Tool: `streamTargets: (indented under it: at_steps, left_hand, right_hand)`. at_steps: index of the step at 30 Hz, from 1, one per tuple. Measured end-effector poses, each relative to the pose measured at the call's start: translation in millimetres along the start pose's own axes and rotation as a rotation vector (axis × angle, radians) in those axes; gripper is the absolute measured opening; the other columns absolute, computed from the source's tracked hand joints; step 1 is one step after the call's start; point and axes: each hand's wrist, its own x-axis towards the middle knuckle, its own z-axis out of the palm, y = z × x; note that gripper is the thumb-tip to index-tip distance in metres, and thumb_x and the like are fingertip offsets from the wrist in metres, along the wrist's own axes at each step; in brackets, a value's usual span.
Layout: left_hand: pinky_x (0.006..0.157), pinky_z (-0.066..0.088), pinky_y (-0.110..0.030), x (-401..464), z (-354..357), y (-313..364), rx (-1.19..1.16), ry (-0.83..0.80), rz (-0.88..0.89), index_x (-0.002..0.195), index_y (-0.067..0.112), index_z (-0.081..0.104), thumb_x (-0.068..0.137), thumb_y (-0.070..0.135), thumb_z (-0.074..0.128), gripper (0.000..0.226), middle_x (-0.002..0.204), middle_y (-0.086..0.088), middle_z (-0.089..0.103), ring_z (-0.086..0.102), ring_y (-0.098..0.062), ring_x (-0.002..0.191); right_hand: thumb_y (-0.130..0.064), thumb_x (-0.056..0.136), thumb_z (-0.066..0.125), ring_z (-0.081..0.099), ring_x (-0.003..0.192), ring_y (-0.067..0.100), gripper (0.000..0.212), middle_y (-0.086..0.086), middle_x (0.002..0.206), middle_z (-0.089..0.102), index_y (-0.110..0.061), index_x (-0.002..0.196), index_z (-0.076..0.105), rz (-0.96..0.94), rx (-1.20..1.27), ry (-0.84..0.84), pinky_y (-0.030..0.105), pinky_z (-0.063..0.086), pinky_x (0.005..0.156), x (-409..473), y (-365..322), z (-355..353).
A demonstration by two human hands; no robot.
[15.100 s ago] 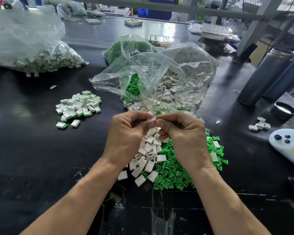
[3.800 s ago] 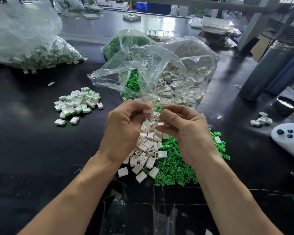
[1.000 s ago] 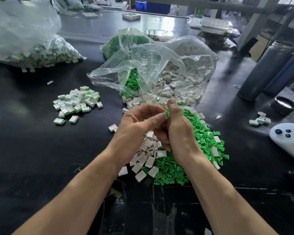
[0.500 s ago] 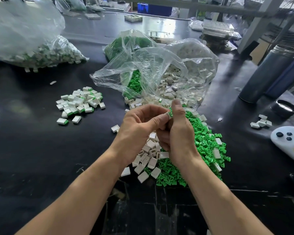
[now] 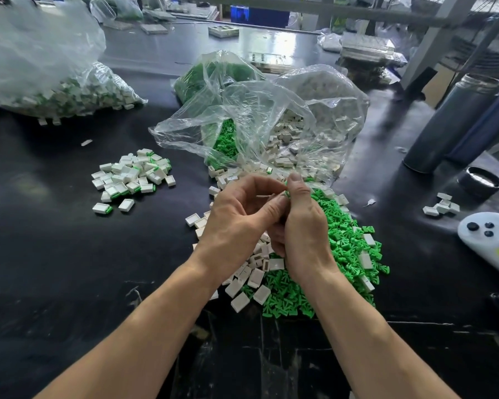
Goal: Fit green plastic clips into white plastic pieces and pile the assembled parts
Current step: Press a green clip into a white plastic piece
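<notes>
My left hand (image 5: 236, 217) and right hand (image 5: 300, 226) pinch together on a green clip (image 5: 286, 193), probably pressing it into a white piece I can't see. Small assembled pile (image 5: 133, 175) sits left; big loose heaps of green clips (image 5: 343, 249) and white pieces (image 5: 254, 272) remain.

A glossy black table (image 5: 55, 254) is seen, on which a heap of loose green clips (image 5: 343, 249) is spread beside a scatter of white pieces (image 5: 251, 277) near the front edge. A small pile of assembled parts (image 5: 130, 175) is set apart to the left, and clear plastic bags (image 5: 271, 116) of parts are laid behind, with another large bag (image 5: 41, 67) at far left. To the right, dark cylindrical bottles (image 5: 450, 122), a black cap (image 5: 480, 182), a few more white pieces (image 5: 441, 205) and a white controller (image 5: 490, 237) are placed.
</notes>
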Motion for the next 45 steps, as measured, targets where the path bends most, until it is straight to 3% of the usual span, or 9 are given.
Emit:
streamTargets:
  at_steps: [4, 7, 11, 17, 24, 32, 40, 45]
  left_hand:
    - [0.073, 0.055, -0.025, -0.9, 0.9, 0.1, -0.016, 0.0, -0.006, 0.107, -0.001, 0.065, 0.096, 0.008, 0.068, 0.014, 0.091, -0.003, 0.073, 0.071, -0.013, 0.084]
    - [0.071, 0.055, -0.026, -1.2, 2.1, -0.9, -0.022, 0.015, -0.019, 0.104, 0.001, 0.066, 0.096, 0.008, 0.067, 0.01, 0.09, -0.004, 0.071, 0.069, -0.013, 0.082]
    - [0.073, 0.057, -0.023, -2.0, 6.1, -3.8, -0.032, 0.067, -0.031, 0.105, 0.0, 0.066, 0.095, 0.008, 0.069, 0.014, 0.093, -0.007, 0.072, 0.07, -0.015, 0.086]
    - [0.078, 0.06, -0.026, -1.6, 7.9, -4.8, -0.031, 0.089, -0.041, 0.105, 0.0, 0.067, 0.094, 0.009, 0.07, 0.015, 0.094, -0.008, 0.073, 0.071, -0.017, 0.088]
    - [0.073, 0.058, -0.022, -2.3, 7.1, -2.9, -0.045, 0.072, -0.036, 0.103, 0.002, 0.067, 0.095, 0.009, 0.069, 0.01, 0.09, -0.002, 0.073, 0.071, -0.014, 0.085]
    - [0.075, 0.058, -0.024, -3.2, 8.2, -2.4, -0.067, 0.065, -0.036, 0.102, 0.003, 0.066, 0.096, 0.008, 0.068, 0.008, 0.092, -0.005, 0.072, 0.071, -0.015, 0.087]
    - [0.079, 0.056, -0.021, -2.9, 8.3, -4.3, -0.075, 0.064, -0.016, 0.103, 0.002, 0.066, 0.096, 0.007, 0.068, 0.008, 0.092, -0.001, 0.074, 0.072, -0.013, 0.091]
    - [0.079, 0.057, -0.022, -3.1, 8.6, -2.7, -0.071, 0.058, -0.008, 0.105, -0.001, 0.065, 0.096, 0.007, 0.068, 0.012, 0.094, -0.003, 0.075, 0.074, -0.015, 0.092]
  right_hand:
    - [-0.038, 0.114, 0.033, 0.054, 0.038, -0.002, 0.071, -0.011, 0.043, 0.055, -0.023, 0.059, 0.075, -0.004, 0.05, 0.011, 0.01, 0.038, 0.037, -0.2, 2.8, 1.2]
    - [-0.04, 0.113, 0.031, 0.055, 0.04, -0.002, 0.069, -0.011, 0.046, 0.059, -0.033, 0.062, 0.078, -0.017, -0.003, 0.038, 0.012, 0.039, 0.038, 2.6, 7.2, 1.7]
    - [-0.044, 0.106, 0.035, 0.055, 0.041, -0.001, 0.06, -0.005, 0.054, 0.066, -0.013, 0.074, 0.075, -0.015, -0.012, 0.108, 0.014, 0.038, 0.037, 9.3, 15.8, 0.7]
    - [-0.045, 0.096, 0.034, 0.052, 0.038, -0.001, 0.057, -0.008, 0.047, 0.059, -0.017, 0.064, 0.072, -0.046, -0.043, 0.129, 0.014, 0.037, 0.035, 9.6, 16.0, 1.6]
    - [-0.028, 0.112, 0.028, 0.053, 0.038, -0.001, 0.074, -0.011, 0.044, 0.057, -0.03, 0.054, 0.073, -0.08, -0.085, 0.11, 0.013, 0.037, 0.036, 8.7, 12.8, 1.7]
    - [-0.028, 0.113, 0.027, 0.054, 0.039, -0.001, 0.062, -0.011, 0.044, 0.057, -0.014, 0.069, 0.069, -0.098, -0.117, 0.103, 0.013, 0.038, 0.037, 6.9, 13.4, -1.1]
    - [-0.028, 0.114, 0.027, 0.054, 0.039, -0.002, 0.077, -0.013, 0.044, 0.057, -0.038, 0.051, 0.071, -0.102, -0.111, 0.093, 0.011, 0.039, 0.038, 6.0, 9.6, 2.6]
    - [-0.03, 0.114, 0.027, 0.056, 0.041, -0.003, 0.075, -0.014, 0.046, 0.059, -0.036, 0.056, 0.074, -0.114, -0.081, 0.072, 0.01, 0.04, 0.04, 5.9, 11.3, 1.5]
